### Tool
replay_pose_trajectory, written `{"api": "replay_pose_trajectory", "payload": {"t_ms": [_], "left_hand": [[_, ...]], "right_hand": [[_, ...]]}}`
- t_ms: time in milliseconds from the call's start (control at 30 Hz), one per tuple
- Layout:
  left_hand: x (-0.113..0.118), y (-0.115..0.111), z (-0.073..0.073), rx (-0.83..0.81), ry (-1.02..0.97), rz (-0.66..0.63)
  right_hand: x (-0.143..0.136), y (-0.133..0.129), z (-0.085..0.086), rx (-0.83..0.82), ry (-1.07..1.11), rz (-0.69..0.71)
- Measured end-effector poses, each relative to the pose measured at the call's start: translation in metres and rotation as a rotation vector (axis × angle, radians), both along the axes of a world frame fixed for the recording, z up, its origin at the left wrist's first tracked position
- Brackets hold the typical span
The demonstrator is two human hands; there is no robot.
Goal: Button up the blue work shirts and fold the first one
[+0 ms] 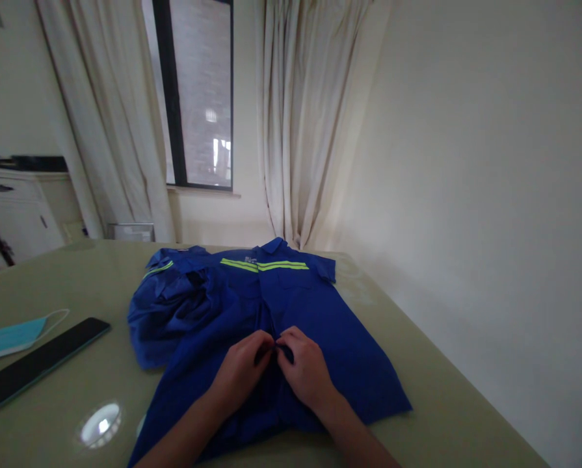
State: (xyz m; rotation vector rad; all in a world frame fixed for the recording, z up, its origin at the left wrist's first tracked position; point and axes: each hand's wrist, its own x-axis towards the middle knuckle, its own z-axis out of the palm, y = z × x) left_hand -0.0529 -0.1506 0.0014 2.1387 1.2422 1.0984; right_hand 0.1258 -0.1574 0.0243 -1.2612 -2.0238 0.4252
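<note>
— So, what are your hands doing at this moment?

— I am pinching the front opening of the blue work shirt (320,325) with both hands. My left hand (242,370) and my right hand (305,370) are meeting at the middle line, fingertips touching or almost touching, and each one is gripping a small piece of the cloth there. I cannot tell if a button is between the fingers, because the fingers are hiding that place.

— And where is the shirt lying?

— It is lying spread on the greenish table (466,416), front side up, just before me. A dark flat device (37,367) and a light blue face mask (12,338) are lying on my left, well apart from the shirt.

— How should one do this step well?

— In my opinion, both edges of the opening should be kept level and flat, with the fingers close to the edge, so the cloth is not twisting. The left sleeve side is looking bunched, so pulling softly is better.

— Which way is it pointing?

— The collar, with the yellow-green reflective stripes (264,265), is pointing away from me, toward the window (203,91) and the curtains (300,117). The hem is pointing to me. So the long axis is running from my body straight to the far edge of the table.
</note>
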Motion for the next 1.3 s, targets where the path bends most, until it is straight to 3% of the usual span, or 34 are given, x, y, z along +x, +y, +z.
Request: {"api": "replay_pose_trajectory", "payload": {"t_ms": [100,267,400,500,733,800,1000,1200,1300], "left_hand": [[0.0,-0.002,0.0,0.056,0.072,-0.011],[0.0,-0.001,0.004,0.026,0.033,0.063],[0.001,0.0,0.008,-0.003,-0.056,0.052],[0.003,0.0,0.008,-0.096,-0.158,0.06],[0.0,0.011,0.003,-0.401,-0.392,-0.019],[-0.003,0.013,0.004,-0.38,-0.339,-0.056],[-0.002,0.01,0.009,-0.079,0.018,-0.067],[0.0,0.017,0.005,-0.298,-0.106,-0.014],[0.002,0.013,0.004,-0.255,-0.005,0.005]], "right_hand": [[-0.002,-0.004,0.003,-0.032,0.016,0.023],[-0.004,-0.002,0.009,-0.077,0.219,0.089],[-0.001,0.007,0.002,-0.149,0.268,0.022],[0.0,0.009,-0.003,-0.129,0.215,-0.044],[0.0,0.004,0.001,0.01,0.101,-0.035],[0.0,0.005,0.001,-0.005,0.11,-0.05],[-0.001,0.01,-0.006,-0.07,0.179,-0.078],[-0.007,0.01,-0.009,-0.031,0.2,-0.091],[-0.007,0.017,-0.013,-0.19,0.327,-0.124]]}}
